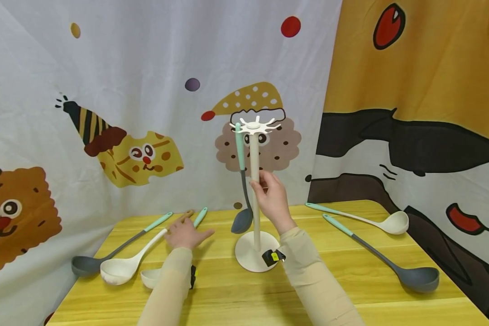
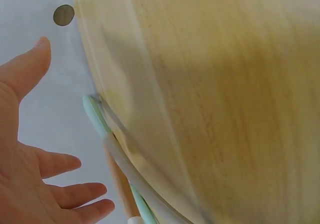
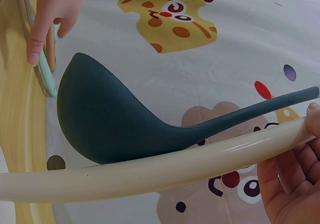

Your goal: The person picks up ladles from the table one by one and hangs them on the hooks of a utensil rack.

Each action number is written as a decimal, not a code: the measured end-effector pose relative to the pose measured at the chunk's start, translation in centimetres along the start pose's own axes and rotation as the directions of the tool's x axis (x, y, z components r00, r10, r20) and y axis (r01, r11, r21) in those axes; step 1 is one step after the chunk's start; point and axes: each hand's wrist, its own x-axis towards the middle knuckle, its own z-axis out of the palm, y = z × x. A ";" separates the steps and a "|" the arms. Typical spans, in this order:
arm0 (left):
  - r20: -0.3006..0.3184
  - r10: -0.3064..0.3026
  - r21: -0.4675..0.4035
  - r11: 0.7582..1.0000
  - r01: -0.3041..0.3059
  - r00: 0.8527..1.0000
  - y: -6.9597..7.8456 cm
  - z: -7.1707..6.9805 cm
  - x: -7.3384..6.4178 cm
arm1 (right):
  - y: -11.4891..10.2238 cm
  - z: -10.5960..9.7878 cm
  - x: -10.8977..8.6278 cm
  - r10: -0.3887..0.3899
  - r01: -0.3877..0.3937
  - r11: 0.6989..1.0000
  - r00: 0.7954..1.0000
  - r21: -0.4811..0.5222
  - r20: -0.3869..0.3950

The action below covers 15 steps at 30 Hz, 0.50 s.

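A cream utensil stand (image 1: pixel 255 199) with a round base and a ring of hooks stands on the table. My right hand (image 1: pixel 274 199) grips its pole at mid-height, thumb and fingers around it. On the stand's left side hangs a grey ladle (image 1: pixel 242 219) with a mint handle, its bowl against the pole in the right wrist view. My left hand (image 1: pixel 185 233), fingers spread, is above a white ladle (image 1: pixel 148 277) with a mint handle (image 2: pixel 96 115) and holds nothing. Beside it lies a white ladle (image 1: pixel 120 270) with a wooden handle, partly behind the hand.
At the far left lies another grey ladle (image 1: pixel 87 266). A white ladle (image 1: pixel 393 222) and a grey ladle (image 1: pixel 419 278), both mint-handled, lie on the right of the wooden table (image 1: pixel 228 299). A printed cloth (image 1: pixel 146 54) hangs behind.
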 end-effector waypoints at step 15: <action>0.029 0.001 0.001 1.000 -0.001 1.000 -0.5 -0.3 -0.8 | 0.0 0.0 0.0 -0.008 0.008 1.000 1.000 0.001 0.001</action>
